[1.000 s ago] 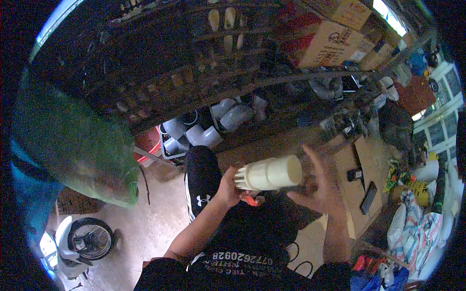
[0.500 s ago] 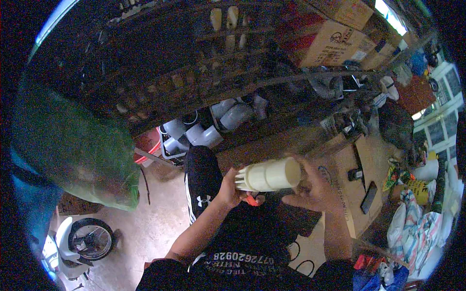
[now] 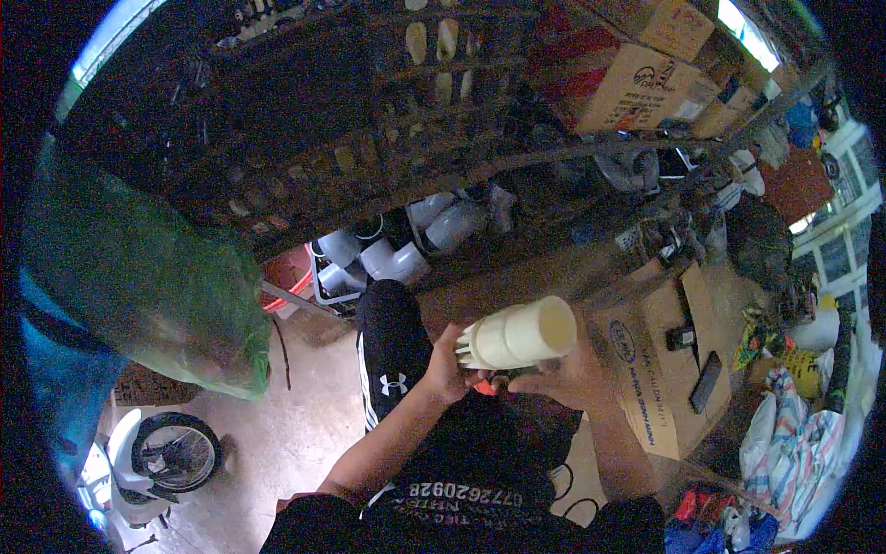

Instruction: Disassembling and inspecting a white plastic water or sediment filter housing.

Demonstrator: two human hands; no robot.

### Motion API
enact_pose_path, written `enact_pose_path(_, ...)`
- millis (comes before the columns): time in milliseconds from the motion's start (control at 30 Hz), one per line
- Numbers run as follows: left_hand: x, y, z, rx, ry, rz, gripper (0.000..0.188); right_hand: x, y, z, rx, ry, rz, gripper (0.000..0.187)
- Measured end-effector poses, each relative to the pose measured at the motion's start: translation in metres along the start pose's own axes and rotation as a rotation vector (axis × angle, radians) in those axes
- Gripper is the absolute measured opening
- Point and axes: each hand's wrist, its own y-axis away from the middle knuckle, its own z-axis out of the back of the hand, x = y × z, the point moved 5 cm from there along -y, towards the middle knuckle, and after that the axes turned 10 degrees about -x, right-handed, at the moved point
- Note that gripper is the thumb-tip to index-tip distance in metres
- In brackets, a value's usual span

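Observation:
A cream plastic cylindrical fitting (image 3: 526,332), ringed by a raised band and slotted at its left end, is tilted above my lap. My left hand (image 3: 449,365) is closed round the slotted end. The round end faces right and slightly up. Below the fitting, a small orange piece (image 3: 484,388) shows by the fingers of my left hand. My right hand (image 3: 563,377) is beside the fitting's right end, thumb stretched out underneath. Its other fingers are blurred and partly hidden behind the fitting; whether they touch it I cannot tell.
Grey pipe elbows (image 3: 397,258) fill crates ahead, beside a red basin (image 3: 288,277). A flattened cardboard box (image 3: 655,369) lies to the right, bearing a dark phone (image 3: 705,382). A green sack (image 3: 185,305) and a motorbike wheel (image 3: 175,452) are at left. Dark shelving (image 3: 351,120) spans the back.
My right hand has moved left, bringing its thumb under the fitting. The fitting's round end has tipped up a little, and the orange piece is now more covered. The view has shifted slightly.

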Motion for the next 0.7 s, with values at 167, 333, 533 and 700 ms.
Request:
enact_pose_path(167,0.009,-0.004,0.001,0.144,0.030,0.017,0.050,0.006,-0.001,-0.006,0.318,0.017,0.048,0.075)
enact_pose_path(333,0.003,0.002,0.000,-0.134,0.174,0.046,0.049,0.012,0.015,0.003,0.227,0.131,-0.053,0.066)
enact_pose_path(533,0.003,-0.005,-0.010,0.204,0.152,0.056,0.049,0.006,0.001,-0.001,0.105,-0.002,0.075,0.072)
enact_pose_path(700,-0.006,-0.002,-0.008,0.066,0.256,0.037,0.053,0.006,0.026,-0.007,0.382,-0.117,-0.225,0.088)
